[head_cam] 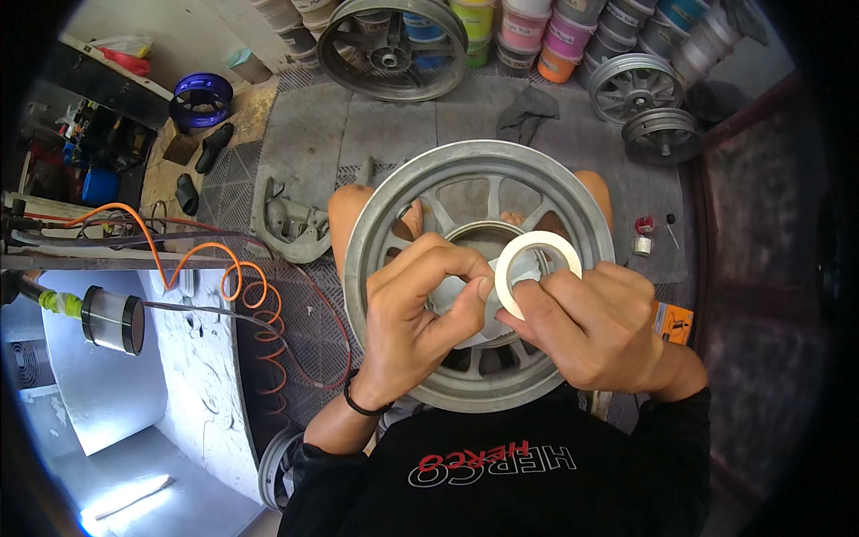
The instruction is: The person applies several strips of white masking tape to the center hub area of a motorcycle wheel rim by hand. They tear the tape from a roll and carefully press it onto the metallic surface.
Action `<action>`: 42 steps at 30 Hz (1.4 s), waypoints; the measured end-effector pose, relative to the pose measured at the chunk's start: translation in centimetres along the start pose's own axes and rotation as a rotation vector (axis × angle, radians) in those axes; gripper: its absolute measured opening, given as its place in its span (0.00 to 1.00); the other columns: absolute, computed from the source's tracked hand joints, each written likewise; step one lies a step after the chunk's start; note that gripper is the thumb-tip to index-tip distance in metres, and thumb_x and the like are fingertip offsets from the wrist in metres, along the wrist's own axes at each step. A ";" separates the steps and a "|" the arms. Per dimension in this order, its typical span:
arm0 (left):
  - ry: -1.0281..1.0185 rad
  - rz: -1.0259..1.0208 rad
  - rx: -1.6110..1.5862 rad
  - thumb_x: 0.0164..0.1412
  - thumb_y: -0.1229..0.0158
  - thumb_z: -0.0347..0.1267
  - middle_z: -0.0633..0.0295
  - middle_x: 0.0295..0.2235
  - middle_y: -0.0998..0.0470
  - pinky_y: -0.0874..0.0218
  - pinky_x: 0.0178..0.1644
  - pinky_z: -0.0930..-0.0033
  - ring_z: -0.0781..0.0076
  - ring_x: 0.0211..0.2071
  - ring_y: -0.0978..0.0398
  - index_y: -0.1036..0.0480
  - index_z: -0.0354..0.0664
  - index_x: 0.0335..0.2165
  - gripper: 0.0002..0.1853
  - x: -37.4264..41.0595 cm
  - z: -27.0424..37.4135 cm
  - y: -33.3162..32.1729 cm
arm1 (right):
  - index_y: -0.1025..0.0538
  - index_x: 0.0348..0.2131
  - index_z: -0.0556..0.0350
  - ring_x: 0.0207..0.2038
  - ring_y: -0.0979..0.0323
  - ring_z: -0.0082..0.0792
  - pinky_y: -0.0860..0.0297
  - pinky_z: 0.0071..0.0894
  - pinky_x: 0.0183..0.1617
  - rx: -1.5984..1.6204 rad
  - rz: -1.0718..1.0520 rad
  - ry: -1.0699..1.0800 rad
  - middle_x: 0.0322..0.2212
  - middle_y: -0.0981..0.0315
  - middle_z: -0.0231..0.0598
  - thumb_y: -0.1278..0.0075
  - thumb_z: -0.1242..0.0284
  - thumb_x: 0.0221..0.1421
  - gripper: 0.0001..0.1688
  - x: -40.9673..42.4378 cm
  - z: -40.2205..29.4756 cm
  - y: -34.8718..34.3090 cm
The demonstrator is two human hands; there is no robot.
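In front of my body a grey spoked motorcycle wheel rim (376, 174) lies with its open face up. Pale masking material (473, 339) covers part of its hub. Above the hub, my right hand (590, 322) grips a roll of cream masking tape (504, 258), with fingers hooked through its core. My left hand (423, 302) pinches thumb and forefinger together at the roll's left edge. The tape's loose end is too small to make out between those fingertips. My hands hide the near part of the hub and several spokes.
Coiled orange air hose (268, 302) hangs left, beside a lit spray booth (201, 362) and a cylindrical filter (114, 321). A grey metal part (292, 228) lies on the floor mat. More wheels (392, 50) and stacked paint tubs (523, 30) stand ahead. An orange box (673, 322) lies right.
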State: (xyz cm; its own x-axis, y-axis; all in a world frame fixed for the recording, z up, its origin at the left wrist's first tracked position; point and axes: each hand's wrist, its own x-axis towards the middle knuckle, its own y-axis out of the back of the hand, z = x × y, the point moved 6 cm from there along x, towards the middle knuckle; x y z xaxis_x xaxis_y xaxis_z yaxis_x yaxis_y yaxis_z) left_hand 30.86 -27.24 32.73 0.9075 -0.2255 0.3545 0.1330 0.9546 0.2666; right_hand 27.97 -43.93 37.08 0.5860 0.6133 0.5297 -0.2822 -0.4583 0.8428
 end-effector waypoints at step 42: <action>0.725 -0.097 -0.953 0.61 0.32 0.23 0.62 0.41 0.22 0.30 0.48 0.72 0.74 0.44 0.22 0.28 0.40 0.46 0.17 -1.2 -7.5 -2.7 | 0.18 0.34 0.55 0.23 0.22 0.31 0.30 0.28 0.24 0.470 0.245 -0.200 0.24 0.22 0.33 0.25 0.67 0.46 0.19 -4.7 3.2 -0.6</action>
State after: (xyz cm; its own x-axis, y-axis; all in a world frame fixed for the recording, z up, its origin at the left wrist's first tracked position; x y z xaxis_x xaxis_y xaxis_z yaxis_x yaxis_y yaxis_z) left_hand 32.37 -28.12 24.85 0.8496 -0.4343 -0.2992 0.1770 0.7693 -0.6139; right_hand 27.84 -48.60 33.76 0.6915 0.3401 0.6374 -0.0862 -0.8371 0.5402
